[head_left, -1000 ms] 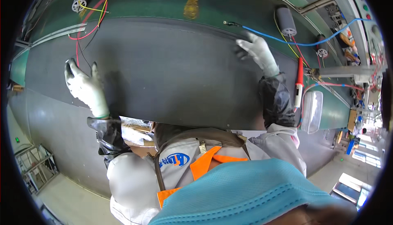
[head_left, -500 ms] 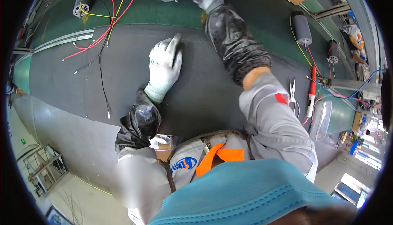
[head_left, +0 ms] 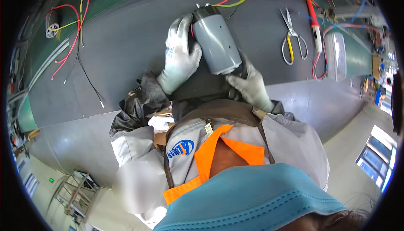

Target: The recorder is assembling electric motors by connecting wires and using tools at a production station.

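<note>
A grey cylindrical electric motor with a black far end lies tilted between my two gloved hands, over the dark mat. My left hand cups its left side, fingers against the black end and thumb near the grey body. At the lower right end, my right hand grips the motor, its thumb by the end face and some fingers hidden. Red, yellow-green and black wires run from the far end. A bit of red shows beside my left fingers.
Scissors with a yellow-wrapped handle, a red-and-white pen-shaped tool and a clear plastic box lie to the right. Another motor with long leads is at the far left. A metal strip lies along the left side.
My right hand has drawn back from the far side of the bench with a motor. My left hand has come to that motor. The view has shifted.
</note>
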`<state>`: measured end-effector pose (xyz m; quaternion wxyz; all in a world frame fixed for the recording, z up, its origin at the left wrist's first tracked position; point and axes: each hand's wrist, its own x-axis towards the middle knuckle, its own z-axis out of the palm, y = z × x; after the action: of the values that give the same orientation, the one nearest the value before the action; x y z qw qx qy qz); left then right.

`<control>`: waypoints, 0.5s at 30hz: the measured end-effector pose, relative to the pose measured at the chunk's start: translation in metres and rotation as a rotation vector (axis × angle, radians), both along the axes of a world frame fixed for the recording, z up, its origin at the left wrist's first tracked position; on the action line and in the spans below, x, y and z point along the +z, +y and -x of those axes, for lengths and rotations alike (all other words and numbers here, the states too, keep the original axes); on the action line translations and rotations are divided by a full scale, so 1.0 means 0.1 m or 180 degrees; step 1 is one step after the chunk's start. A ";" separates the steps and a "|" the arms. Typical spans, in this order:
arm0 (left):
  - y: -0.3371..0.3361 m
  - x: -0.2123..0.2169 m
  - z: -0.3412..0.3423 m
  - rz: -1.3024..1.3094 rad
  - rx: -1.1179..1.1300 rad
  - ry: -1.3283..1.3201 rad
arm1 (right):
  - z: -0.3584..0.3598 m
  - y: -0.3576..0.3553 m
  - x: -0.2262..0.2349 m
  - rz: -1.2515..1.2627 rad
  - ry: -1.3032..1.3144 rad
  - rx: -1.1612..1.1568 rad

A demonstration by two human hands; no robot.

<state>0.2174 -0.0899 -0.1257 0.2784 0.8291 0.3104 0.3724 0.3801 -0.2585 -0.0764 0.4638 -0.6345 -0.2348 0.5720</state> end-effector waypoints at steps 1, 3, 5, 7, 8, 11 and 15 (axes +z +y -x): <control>-0.10 -0.04 -0.09 0.0072 -0.0058 -0.0230 | -0.01 -0.12 -0.12 -0.0131 0.0049 0.0028; -0.18 0.04 -0.23 -0.0089 -0.0207 -0.0164 | -0.05 -0.25 -0.11 -0.0142 0.0251 -0.0100; -0.08 0.03 -0.34 -0.0474 -0.0381 -0.0108 | -0.06 -0.28 -0.05 -0.0081 0.0500 -0.0143; 0.13 0.01 -0.41 -0.0556 -0.0364 0.0226 | -0.07 -0.32 -0.05 -0.0052 0.0472 -0.0026; 0.25 -0.07 -0.41 -0.0511 -0.0443 0.0259 | -0.09 -0.33 -0.05 0.0038 0.0416 0.0134; 0.72 -0.04 -0.28 -0.1388 -0.0669 0.0782 | -0.21 -0.39 -0.08 -0.0177 -0.0338 0.0493; 0.79 0.84 0.31 -0.2934 -0.0298 0.2735 | -0.65 -0.32 -0.12 -0.1908 -0.3189 0.0449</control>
<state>0.1867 -0.0108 -0.0413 -0.2408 0.9522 0.1656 0.0891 0.4448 -0.2904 -0.0887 0.4162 -0.6515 -0.6185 0.1407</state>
